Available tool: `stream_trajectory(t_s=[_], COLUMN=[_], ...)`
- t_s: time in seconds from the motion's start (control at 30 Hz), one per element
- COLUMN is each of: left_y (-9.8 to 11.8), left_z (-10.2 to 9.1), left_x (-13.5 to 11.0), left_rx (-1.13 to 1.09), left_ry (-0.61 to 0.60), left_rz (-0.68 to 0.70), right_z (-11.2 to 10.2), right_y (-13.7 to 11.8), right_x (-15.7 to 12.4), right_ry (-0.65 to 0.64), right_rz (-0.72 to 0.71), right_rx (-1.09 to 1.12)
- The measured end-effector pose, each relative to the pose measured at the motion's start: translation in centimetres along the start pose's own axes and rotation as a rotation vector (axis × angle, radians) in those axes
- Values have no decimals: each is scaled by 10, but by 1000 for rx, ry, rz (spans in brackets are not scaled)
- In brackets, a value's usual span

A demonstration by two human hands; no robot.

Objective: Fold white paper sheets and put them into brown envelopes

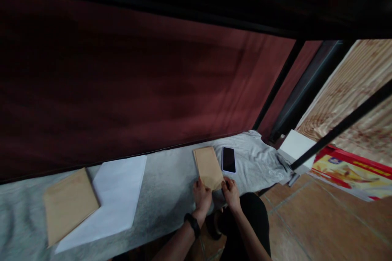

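Note:
A small brown paper envelope or folded sheet (pixel 209 166) lies on the grey cloth in front of me; its exact kind is hard to make out. My left hand (pixel 202 195) grips its near left corner, thumb on top. At the near right corner, my right hand (pixel 230 192) pinches the edge between thumb and fingers. Just to the right rests a phone (pixel 229 160) with a dark screen and a pale case, touching neither hand. Further left, a larger brown paper piece (pixel 71 204) partly covers white paper sheets (pixel 118 195).
The long surface is draped with a wrinkled grey cloth (pixel 165 195). Behind it hangs a dark red curtain (pixel 147 85). Black metal poles (pixel 280 83) stand at the right. A white box (pixel 296 147) and a red and yellow printed box (pixel 352 171) sit beyond, above a tiled floor (pixel 294 220).

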State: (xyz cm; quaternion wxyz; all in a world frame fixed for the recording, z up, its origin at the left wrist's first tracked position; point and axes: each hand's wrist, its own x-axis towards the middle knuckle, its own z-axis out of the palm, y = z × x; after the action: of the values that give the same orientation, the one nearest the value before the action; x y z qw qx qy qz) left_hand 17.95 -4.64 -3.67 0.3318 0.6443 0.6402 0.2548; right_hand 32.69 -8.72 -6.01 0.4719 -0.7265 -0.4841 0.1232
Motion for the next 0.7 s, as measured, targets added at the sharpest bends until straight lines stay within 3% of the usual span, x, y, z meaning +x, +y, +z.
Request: stream_trajectory(t_s=[0.17, 0.37, 0.7], left_y=[7, 14, 9], left_z=[-1, -4, -10], left_x=[-8, -17, -15], left_rx=[21, 126, 134], left_ry=[24, -54, -114], left_rz=[-48, -33, 42], right_z=[7, 15, 12], right_y=[12, 34, 39], right_x=[-1, -1, 7], right_ry=[-36, -52, -86], right_rz=[-45, -165, -148], right_rx=[-3, -5, 47])
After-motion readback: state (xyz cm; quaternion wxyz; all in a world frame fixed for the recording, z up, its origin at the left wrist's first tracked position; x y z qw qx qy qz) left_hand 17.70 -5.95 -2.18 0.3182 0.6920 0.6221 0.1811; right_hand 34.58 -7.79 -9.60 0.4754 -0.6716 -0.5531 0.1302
